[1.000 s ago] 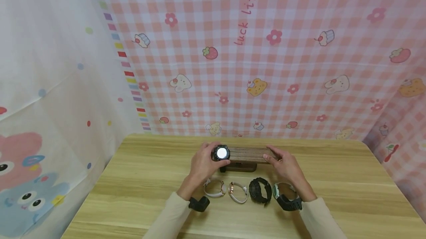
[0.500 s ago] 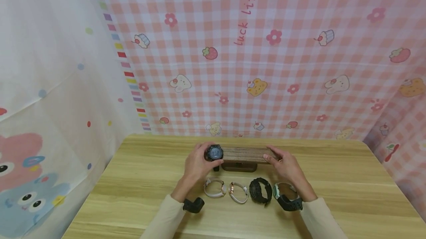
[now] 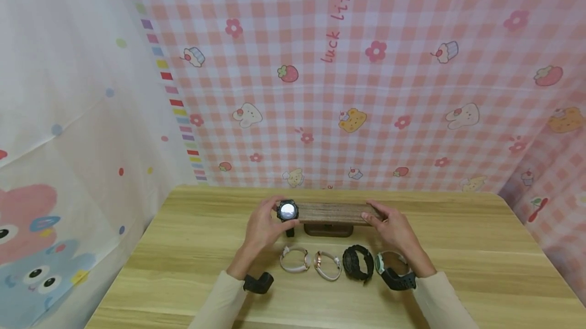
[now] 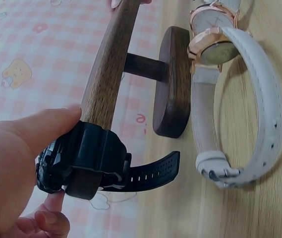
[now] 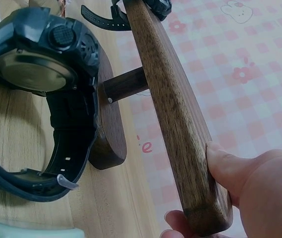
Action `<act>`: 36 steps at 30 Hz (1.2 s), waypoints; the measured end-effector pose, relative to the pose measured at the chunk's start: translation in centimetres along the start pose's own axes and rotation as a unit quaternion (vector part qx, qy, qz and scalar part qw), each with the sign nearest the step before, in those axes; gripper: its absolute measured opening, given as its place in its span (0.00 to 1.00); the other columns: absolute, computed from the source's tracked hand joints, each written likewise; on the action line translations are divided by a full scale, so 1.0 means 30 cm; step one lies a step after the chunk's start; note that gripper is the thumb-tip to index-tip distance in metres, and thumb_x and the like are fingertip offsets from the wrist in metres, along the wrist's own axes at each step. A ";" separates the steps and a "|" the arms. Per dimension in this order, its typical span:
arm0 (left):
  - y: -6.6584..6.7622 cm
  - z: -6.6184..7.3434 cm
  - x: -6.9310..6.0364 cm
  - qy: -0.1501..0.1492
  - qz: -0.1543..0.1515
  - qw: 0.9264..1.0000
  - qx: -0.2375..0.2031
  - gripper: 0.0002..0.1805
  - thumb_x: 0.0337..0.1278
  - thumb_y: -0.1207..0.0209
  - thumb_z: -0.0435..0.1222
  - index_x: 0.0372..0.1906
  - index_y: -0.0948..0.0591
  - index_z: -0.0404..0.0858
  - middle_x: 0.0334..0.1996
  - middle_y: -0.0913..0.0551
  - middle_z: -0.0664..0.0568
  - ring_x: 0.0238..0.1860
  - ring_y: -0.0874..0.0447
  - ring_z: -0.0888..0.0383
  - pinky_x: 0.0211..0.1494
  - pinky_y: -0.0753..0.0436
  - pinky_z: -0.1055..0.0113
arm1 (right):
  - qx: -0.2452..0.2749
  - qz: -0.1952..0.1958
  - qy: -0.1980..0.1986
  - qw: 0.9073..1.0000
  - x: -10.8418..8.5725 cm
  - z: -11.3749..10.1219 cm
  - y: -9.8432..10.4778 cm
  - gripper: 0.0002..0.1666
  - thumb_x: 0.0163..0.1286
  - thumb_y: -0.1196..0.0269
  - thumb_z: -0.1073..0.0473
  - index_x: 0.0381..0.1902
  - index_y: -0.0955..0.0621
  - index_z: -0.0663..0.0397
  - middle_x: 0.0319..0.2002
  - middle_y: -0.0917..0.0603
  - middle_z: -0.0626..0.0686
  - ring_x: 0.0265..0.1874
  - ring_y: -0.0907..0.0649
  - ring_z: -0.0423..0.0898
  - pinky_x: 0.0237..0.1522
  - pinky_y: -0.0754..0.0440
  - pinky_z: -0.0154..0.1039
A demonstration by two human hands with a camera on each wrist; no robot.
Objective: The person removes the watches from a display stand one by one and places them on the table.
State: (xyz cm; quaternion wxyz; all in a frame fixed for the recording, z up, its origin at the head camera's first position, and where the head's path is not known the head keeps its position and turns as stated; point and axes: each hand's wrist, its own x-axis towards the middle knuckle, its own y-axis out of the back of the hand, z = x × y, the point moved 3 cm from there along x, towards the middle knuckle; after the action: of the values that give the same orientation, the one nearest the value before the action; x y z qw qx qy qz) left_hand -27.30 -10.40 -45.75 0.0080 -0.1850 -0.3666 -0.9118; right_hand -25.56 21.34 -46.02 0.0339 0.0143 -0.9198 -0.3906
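Note:
A dark wooden watch stand (image 3: 336, 212) has a long bar on a short post and an oval base. A black digital watch (image 3: 288, 210) is looped around the bar near its left end, face up. In the left wrist view the tail of its strap (image 4: 153, 173) sticks out below the bar. My left hand (image 3: 263, 227) pinches this watch between thumb and fingers. At the other end of the bar, my right hand (image 3: 391, 223) grips the wood, thumb on the near side (image 5: 245, 173).
In front of the stand lie two white-strapped watches (image 3: 295, 269) (image 3: 330, 277), another black watch (image 3: 351, 263) and a pale green one (image 3: 380, 263). The wooden table (image 3: 197, 247) meets a pink checked cloth (image 3: 256, 136) behind.
My left hand has moved left along the bar, bringing the black watch to the bar's left end. The right hand keeps its grip in the same place.

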 end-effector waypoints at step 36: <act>0.104 -0.064 -0.052 0.002 0.016 1.000 -0.008 0.31 0.41 0.23 0.37 0.56 0.20 0.42 0.32 0.17 0.46 0.19 0.32 0.64 0.22 0.31 0.72 | -0.004 0.004 0.014 1.000 -0.003 -0.002 0.002 0.32 0.73 0.39 0.47 0.69 0.28 0.57 0.61 0.24 0.71 0.38 0.20 0.53 0.41 0.24 0.49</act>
State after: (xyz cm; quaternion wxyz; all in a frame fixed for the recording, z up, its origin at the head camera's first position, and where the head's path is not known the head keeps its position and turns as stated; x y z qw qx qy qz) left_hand -26.01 -14.15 -45.47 0.0222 -0.1890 -0.3564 -0.9148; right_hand -25.47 21.33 -45.93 0.0487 0.0161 -0.9179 -0.3935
